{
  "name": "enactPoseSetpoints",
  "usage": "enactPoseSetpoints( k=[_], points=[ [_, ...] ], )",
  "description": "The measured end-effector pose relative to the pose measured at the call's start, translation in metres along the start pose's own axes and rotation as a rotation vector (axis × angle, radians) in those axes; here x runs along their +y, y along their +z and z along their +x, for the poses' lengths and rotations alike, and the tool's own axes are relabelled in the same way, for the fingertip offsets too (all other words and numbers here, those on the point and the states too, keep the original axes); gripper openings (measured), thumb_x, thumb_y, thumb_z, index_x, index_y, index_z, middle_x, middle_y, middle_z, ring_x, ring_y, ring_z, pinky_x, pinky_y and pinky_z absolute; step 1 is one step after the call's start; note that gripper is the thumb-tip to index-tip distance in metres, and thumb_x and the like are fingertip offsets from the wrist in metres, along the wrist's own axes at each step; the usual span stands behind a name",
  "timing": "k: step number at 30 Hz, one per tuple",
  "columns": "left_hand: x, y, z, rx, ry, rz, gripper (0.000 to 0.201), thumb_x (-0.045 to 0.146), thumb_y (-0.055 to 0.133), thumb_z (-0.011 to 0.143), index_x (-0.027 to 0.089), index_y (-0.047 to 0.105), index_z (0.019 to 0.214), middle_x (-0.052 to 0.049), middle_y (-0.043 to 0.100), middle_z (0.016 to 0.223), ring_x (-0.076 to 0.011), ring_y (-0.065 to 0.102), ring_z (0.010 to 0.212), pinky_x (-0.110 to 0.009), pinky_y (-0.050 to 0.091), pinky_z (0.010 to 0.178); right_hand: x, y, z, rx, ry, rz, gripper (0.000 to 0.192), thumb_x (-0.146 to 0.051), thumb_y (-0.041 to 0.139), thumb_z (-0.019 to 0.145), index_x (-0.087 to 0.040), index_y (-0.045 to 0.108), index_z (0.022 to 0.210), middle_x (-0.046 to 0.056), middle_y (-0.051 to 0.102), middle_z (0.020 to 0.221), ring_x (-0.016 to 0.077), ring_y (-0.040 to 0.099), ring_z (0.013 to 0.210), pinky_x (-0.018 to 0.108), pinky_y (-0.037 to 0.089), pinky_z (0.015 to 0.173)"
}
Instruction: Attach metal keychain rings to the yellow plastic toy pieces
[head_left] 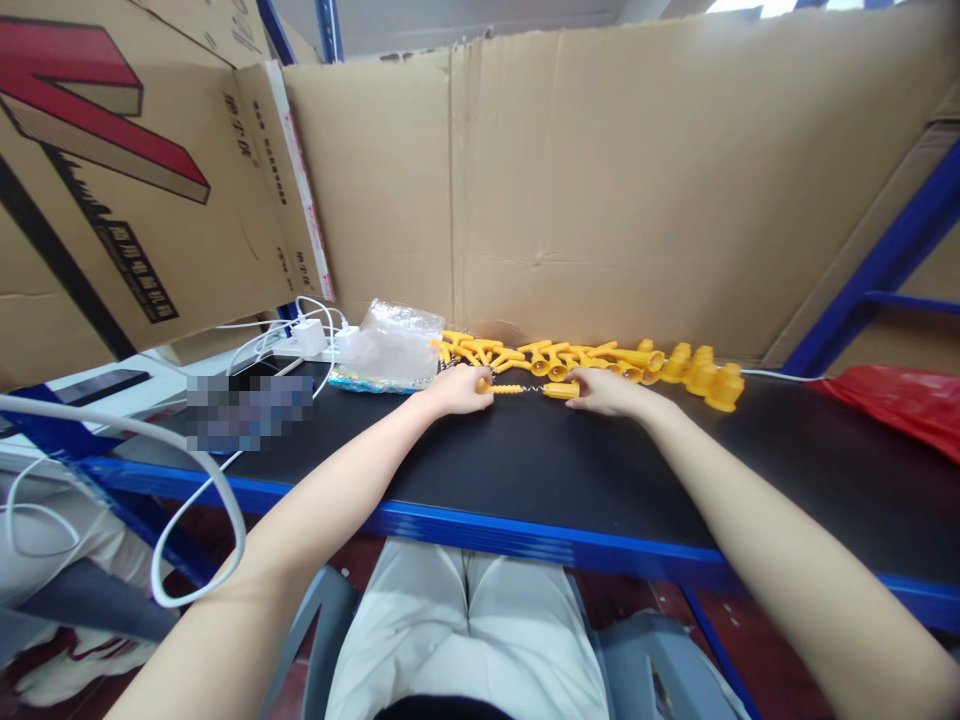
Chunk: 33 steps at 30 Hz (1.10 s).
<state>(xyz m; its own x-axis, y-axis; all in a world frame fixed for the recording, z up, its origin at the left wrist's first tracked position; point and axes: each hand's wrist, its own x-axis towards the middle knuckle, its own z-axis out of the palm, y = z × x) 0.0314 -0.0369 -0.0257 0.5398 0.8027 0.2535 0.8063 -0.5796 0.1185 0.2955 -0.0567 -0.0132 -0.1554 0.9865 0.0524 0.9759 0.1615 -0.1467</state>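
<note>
Past the blue table (525,535) edge, left hand (456,390) and right hand (606,391) each pinch one end of a yellow spring piece (525,389) lying left-right between them, equally near, open black surface in front, yellow parts pile (592,360) just behind, cardboard wall (600,180) beyond.

A black table (525,470) with a blue edge stands against a cardboard wall (600,190). Blue shelf posts (877,270) rise at right. A grey chair (645,660) sits below, on a reddish floor (645,590).
</note>
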Motion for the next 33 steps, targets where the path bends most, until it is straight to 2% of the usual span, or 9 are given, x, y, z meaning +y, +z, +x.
enactPoseSetpoints(
  k=[3, 9, 16, 25, 33],
  points=[
    [0.0, -0.001, 0.0, 0.031, -0.01, -0.008, 0.03, 0.035, 0.05, 0.076, 0.021, 0.062, 0.101, -0.006, 0.068, 0.088, -0.0223, 0.063, 0.082, -0.032, 0.049, 0.073, 0.0, -0.004, -0.002, 0.018, -0.008, 0.035, 0.039, -0.024, 0.063, 0.076, -0.016, 0.061, 0.114, 0.008, 0.066, 0.093, 0.0211, 0.063, 0.083, 0.03, 0.048, 0.073],
    [-0.001, -0.001, -0.001, 0.051, -0.031, -0.051, 0.031, 0.035, 0.051, 0.077, 0.021, 0.061, 0.103, -0.006, 0.068, 0.086, -0.0221, 0.063, 0.08, -0.032, 0.049, 0.072, -0.004, -0.006, -0.003, 0.097, -0.138, 0.184, 0.039, -0.028, 0.064, 0.075, -0.019, 0.062, 0.113, 0.005, 0.065, 0.095, 0.0187, 0.062, 0.084, 0.03, 0.048, 0.075],
    [-0.005, 0.0, 0.0, 0.052, -0.036, -0.041, 0.03, 0.034, 0.051, 0.077, 0.021, 0.061, 0.101, -0.006, 0.068, 0.086, -0.021, 0.063, 0.08, -0.03, 0.048, 0.072, 0.004, -0.006, 0.0, 0.156, -0.111, 0.172, 0.038, -0.024, 0.064, 0.075, -0.017, 0.062, 0.112, 0.008, 0.066, 0.103, 0.0206, 0.062, 0.094, 0.033, 0.047, 0.085],
    [-0.01, 0.002, 0.002, 0.059, -0.055, -0.005, 0.032, 0.034, 0.05, 0.077, 0.021, 0.06, 0.104, -0.005, 0.068, 0.088, -0.0227, 0.063, 0.084, -0.032, 0.049, 0.075, 0.004, -0.005, 0.0, 0.191, -0.141, 0.293, 0.036, -0.025, 0.062, 0.076, -0.019, 0.062, 0.111, 0.006, 0.067, 0.103, 0.0196, 0.063, 0.091, 0.033, 0.049, 0.085],
    [-0.011, 0.003, 0.003, 0.063, -0.058, -0.011, 0.03, 0.034, 0.05, 0.076, 0.021, 0.061, 0.101, -0.006, 0.068, 0.085, -0.0226, 0.063, 0.08, -0.032, 0.048, 0.071, 0.006, -0.005, 0.0, 0.185, -0.134, 0.303, 0.036, -0.029, 0.063, 0.075, -0.02, 0.064, 0.11, 0.006, 0.067, 0.1, 0.0203, 0.062, 0.091, 0.033, 0.049, 0.084]
  ],
)
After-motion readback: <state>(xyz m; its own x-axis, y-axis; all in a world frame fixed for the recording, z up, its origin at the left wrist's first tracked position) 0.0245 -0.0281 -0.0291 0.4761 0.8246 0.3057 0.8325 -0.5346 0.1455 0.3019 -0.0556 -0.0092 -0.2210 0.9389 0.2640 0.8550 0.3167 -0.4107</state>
